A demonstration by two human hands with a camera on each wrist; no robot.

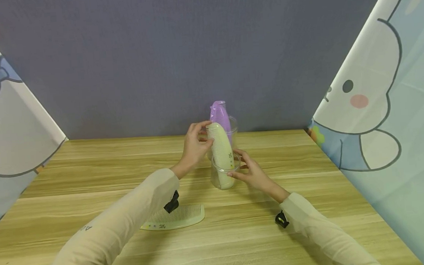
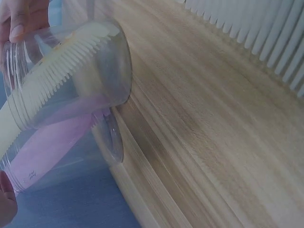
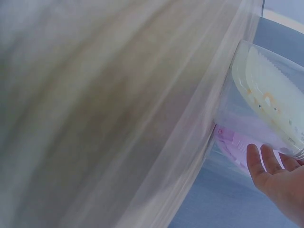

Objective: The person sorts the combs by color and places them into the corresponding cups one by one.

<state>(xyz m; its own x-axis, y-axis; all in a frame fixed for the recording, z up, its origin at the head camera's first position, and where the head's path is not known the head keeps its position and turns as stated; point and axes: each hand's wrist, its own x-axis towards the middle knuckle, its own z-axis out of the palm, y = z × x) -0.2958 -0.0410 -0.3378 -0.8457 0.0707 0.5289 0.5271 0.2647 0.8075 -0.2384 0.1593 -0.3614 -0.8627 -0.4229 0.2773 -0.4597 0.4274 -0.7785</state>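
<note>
A cream comb (image 1: 220,146) stands tilted in the front clear plastic cup (image 1: 217,179), its upper part above the rim. My left hand (image 1: 196,144) pinches the comb near its top, thumb and fingers at the toothed edge. On the right side of the same cup, my right hand (image 1: 253,174) holds it near the rim, thumb in front and fingers behind. The right wrist view shows those fingers (image 3: 270,164) spread against the cup. Right behind, a purple comb (image 1: 219,112) stands in a second clear cup (image 1: 233,125).
Another cream comb (image 1: 182,217) lies flat on the wooden table (image 1: 241,241), partly hidden under my left forearm. A dark grey panel (image 1: 177,61) rises behind the rear cup. Cartoon-printed panels (image 1: 408,94) flank the table.
</note>
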